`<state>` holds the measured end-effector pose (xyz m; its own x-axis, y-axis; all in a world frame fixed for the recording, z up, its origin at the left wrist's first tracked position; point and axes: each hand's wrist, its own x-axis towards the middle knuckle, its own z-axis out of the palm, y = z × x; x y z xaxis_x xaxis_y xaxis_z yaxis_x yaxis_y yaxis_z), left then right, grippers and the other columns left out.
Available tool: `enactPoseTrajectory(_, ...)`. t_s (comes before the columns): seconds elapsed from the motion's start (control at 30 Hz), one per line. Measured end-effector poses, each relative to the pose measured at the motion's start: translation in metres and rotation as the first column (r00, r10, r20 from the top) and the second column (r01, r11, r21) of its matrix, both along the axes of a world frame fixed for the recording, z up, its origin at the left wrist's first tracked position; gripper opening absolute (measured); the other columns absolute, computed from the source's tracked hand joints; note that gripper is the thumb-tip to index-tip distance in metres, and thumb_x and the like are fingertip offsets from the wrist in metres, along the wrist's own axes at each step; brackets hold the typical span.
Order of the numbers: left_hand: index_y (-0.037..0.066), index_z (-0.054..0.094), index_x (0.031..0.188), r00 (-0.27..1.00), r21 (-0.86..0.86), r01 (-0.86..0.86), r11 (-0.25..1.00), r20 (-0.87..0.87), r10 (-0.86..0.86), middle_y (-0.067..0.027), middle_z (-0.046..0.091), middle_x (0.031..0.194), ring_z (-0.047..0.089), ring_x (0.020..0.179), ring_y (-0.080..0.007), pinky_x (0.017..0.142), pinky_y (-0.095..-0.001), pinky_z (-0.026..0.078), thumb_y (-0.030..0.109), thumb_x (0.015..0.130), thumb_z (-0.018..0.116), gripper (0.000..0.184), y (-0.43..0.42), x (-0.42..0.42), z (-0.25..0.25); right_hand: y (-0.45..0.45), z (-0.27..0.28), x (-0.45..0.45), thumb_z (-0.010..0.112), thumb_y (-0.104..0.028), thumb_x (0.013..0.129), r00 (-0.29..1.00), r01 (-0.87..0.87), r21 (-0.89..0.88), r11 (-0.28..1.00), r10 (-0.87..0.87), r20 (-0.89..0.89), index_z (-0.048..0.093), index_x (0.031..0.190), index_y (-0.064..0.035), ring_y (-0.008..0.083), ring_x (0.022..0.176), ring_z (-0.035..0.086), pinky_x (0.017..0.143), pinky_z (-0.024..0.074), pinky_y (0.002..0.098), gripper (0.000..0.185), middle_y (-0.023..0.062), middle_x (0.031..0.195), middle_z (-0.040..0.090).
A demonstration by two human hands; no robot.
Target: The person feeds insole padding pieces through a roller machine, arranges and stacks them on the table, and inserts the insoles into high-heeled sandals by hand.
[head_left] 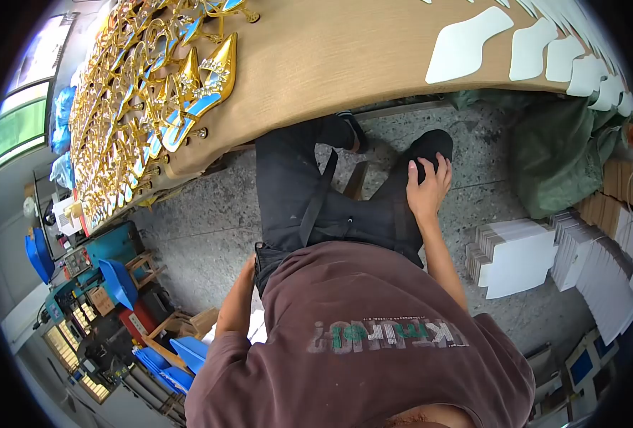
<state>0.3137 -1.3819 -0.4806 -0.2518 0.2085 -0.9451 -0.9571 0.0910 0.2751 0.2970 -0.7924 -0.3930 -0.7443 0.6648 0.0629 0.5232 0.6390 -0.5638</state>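
At the left end of the tan, cloth-topped surface (330, 64), shiny gold, jewelled high-heeled shoes (220, 75) with blue insoles are crowded together. Before the surface's near edge, the left forearm (236, 299) reaches the hip; the left hand is hidden, so its grip cannot be told. Black cloth trousers (298, 192) cover legs that extend to that edge. The right hand (429, 182), its grip relaxed, fingers spread, touches the trousers' knee. White, flat, boot-shaped pieces (466, 46) line the surface's right end; below it bulges a dark-green fabric sack (555, 157).
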Motion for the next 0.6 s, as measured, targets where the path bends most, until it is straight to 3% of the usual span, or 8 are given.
enactPoseTrajectory(0.07,0.001,0.058,0.135,0.914,-0.123,0.316,0.941,-0.228,-0.337,-0.0116,0.063,0.131,0.060,0.113,-0.0222,0.099,-0.0378,0.049,0.029,0.091,0.068,0.053,0.025,-0.004,0.066,0.004,-0.002,-0.003,0.062,-0.034,0.093,1.000,0.010,-0.022,1.000,-0.010,-0.014,0.069,0.110,-0.0088,0.0425,0.137,0.037,0.110,0.0322,0.0532,0.031,0.0171,0.141,0.048)
enactPoseTrajectory(0.13,0.001,0.059,0.134,0.669,-0.296,0.565,0.770,-0.382,-0.638,-0.0121,0.065,0.129,0.061,0.109,-0.0212,0.097,-0.0382,0.050,0.026,0.088,0.070,0.054,0.062,-0.020,0.131,0.007,-0.003,0.002,0.063,-0.033,0.093,0.999,0.027,-0.039,0.999,-0.028,-0.019,0.069,0.109,-0.0094,0.0421,0.137,0.037,0.110,0.0325,0.0530,0.029,0.0166,0.141,0.048)
enactPoseTrajectory(0.2,0.001,0.063,0.128,0.457,-0.404,0.753,0.519,-0.247,-0.855,-0.0123,0.067,0.125,0.062,0.104,-0.0175,0.090,-0.0378,0.052,0.023,0.082,0.073,0.052,0.024,0.003,0.139,0.012,-0.001,0.009,0.063,-0.032,0.093,0.999,0.034,-0.029,0.999,-0.034,-0.015,0.069,0.109,-0.0095,0.0418,0.136,0.037,0.110,0.0328,0.0528,0.029,0.0165,0.141,0.048)
enactPoseTrajectory(0.23,0.001,0.063,0.128,0.455,-0.408,0.750,0.521,-0.255,-0.854,-0.0123,0.067,0.125,0.062,0.104,-0.0175,0.090,-0.0378,0.052,0.023,0.082,0.073,0.052,0.019,0.005,0.141,0.013,-0.001,0.009,0.063,-0.032,0.093,0.999,0.035,-0.027,0.999,-0.036,-0.017,0.069,0.109,-0.0096,0.0415,0.136,0.038,0.110,0.0330,0.0527,0.028,0.0164,0.142,0.048)
enactPoseTrajectory(0.3,0.002,0.072,0.108,0.038,-0.119,0.993,0.002,0.297,-0.954,-0.0079,0.076,0.099,0.069,0.084,-0.0211,0.082,-0.0356,0.054,0.026,0.081,0.073,0.036,0.007,-0.003,0.148,0.007,-0.003,0.007,0.063,-0.031,0.093,0.998,0.050,-0.031,0.998,-0.051,-0.022,0.069,0.108,-0.0097,0.0409,0.136,0.038,0.110,0.0334,0.0523,0.027,0.0163,0.142,0.048)
enactPoseTrajectory(0.33,0.002,0.072,0.108,0.026,-0.121,0.993,-0.011,0.299,-0.954,-0.0079,0.076,0.099,0.069,0.084,-0.0211,0.082,-0.0356,0.054,0.026,0.081,0.073,0.036,-0.001,-0.011,0.152,0.001,-0.005,0.009,0.063,-0.031,0.093,0.998,0.063,-0.033,0.997,-0.064,-0.024,0.069,0.108,-0.0097,0.0409,0.136,0.038,0.110,0.0334,0.0523,0.027,0.0163,0.142,0.048)
enactPoseTrajectory(0.43,0.004,0.073,0.101,-0.126,-0.376,0.894,-0.245,0.314,-0.941,-0.0090,0.076,0.095,0.070,0.082,-0.0248,0.075,-0.0374,0.054,0.022,0.079,0.069,0.029,-0.005,-0.021,0.142,-0.001,-0.007,0.009,0.063,-0.031,0.092,0.997,0.074,-0.049,0.996,-0.075,-0.013,0.070,0.107,-0.0102,0.0417,0.137,0.037,0.110,0.0328,0.0530,0.026,0.0160,0.143,0.047)
enactPoseTrajectory(0.6,0.006,0.075,0.090,-0.291,-0.709,0.462,-0.533,0.447,-0.846,-0.0108,0.076,0.090,0.072,0.079,-0.0310,0.062,-0.0404,0.054,0.017,0.075,0.063,0.022,-0.022,-0.058,0.128,-0.018,0.002,-0.004,0.064,-0.030,0.092,0.996,0.079,0.031,0.996,-0.078,-0.048,0.070,0.106,-0.0071,0.0379,0.131,0.046,0.106,0.0388,0.0488,0.027,0.0159,0.138,0.054)
